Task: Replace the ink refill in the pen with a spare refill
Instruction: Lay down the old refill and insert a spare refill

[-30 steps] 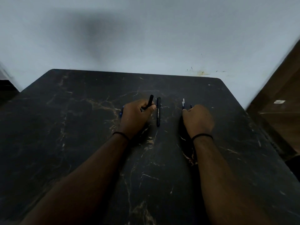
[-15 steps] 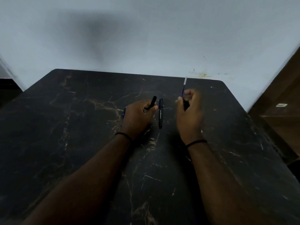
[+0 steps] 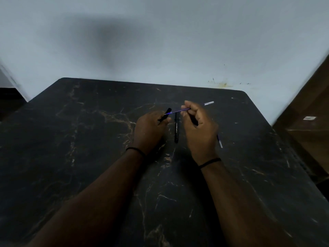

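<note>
My left hand [image 3: 150, 131] rests on the black marble table [image 3: 89, 157] and grips a black pen barrel [image 3: 165, 115], which tilts up to the right. My right hand [image 3: 199, 129] pinches a thin blue refill [image 3: 179, 110] held almost level. The refill's left tip meets the open end of the barrel, and its white end [image 3: 208, 103] sticks out to the right past my fingers. A black pen part [image 3: 176, 128] with white lettering lies on the table between my hands. Another refill [image 3: 219, 141] lies on the table just right of my right hand, partly hidden by it.
A pale wall [image 3: 160, 41] rises right behind the table's far edge. A brown wooden cabinet [image 3: 309, 125] stands close to the table's right side. Each wrist wears a thin black band.
My right hand lifted a refill off the table, turned it from upright to nearly level and brought its tip to the barrel in my left hand. My left hand has hardly moved.
</note>
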A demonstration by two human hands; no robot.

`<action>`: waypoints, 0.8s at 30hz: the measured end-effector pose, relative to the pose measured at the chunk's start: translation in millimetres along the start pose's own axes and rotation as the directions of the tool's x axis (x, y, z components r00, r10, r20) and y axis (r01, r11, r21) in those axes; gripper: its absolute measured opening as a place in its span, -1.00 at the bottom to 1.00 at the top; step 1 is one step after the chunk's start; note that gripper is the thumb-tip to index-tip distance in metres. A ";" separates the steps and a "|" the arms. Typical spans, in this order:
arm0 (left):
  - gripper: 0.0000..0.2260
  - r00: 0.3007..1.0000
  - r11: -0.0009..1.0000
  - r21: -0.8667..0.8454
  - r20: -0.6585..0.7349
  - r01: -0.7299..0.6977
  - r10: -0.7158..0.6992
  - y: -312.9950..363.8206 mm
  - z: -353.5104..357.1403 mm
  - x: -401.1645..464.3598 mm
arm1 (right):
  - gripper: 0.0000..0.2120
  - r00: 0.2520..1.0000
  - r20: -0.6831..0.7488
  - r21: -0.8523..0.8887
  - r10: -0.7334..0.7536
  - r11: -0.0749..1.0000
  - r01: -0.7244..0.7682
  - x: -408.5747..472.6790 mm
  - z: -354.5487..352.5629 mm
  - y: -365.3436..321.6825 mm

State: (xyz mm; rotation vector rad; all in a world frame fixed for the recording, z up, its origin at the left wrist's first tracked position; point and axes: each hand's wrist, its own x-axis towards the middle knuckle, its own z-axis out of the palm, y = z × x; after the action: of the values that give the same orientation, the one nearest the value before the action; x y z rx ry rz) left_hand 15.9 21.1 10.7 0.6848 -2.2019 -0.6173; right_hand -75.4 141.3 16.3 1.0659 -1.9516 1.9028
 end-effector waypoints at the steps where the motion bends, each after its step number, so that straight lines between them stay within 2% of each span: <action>1: -0.86 1.000 1.000 0.002 -0.007 -0.004 0.004 0.2 -0.2 -0.2 | -0.71 1.000 0.002 0.007 -0.005 1.000 0.005 -0.2 0.2 1.0; 5: -0.85 1.000 1.000 0.011 -0.012 0.005 -0.004 1.3 -0.2 -0.8 | -0.74 1.000 0.014 0.052 -0.025 0.998 0.024 -2.4 0.8 1.1; 9: -0.84 1.000 1.000 -0.003 0.015 -0.006 0.006 1.9 -0.9 -0.2 | -0.87 0.998 0.014 0.066 -0.067 0.996 0.066 -3.8 1.0 -1.0; 18: -0.88 0.999 0.999 0.026 0.013 -0.045 0.045 4.1 -1.2 -2.6 | -0.75 0.989 -0.089 0.022 -0.118 0.992 0.121 -0.4 -0.3 -1.7; 24: -0.87 0.997 0.998 0.007 0.044 -0.061 0.061 3.4 -0.5 -2.9 | -0.79 0.992 -0.084 0.144 -0.095 0.984 0.106 -0.4 1.1 -2.6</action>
State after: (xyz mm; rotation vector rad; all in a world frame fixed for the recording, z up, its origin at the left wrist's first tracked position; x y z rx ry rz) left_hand 17.0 25.4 11.7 0.6110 -2.2587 -0.5973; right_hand -73.1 140.7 17.9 1.0899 -1.7044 2.0279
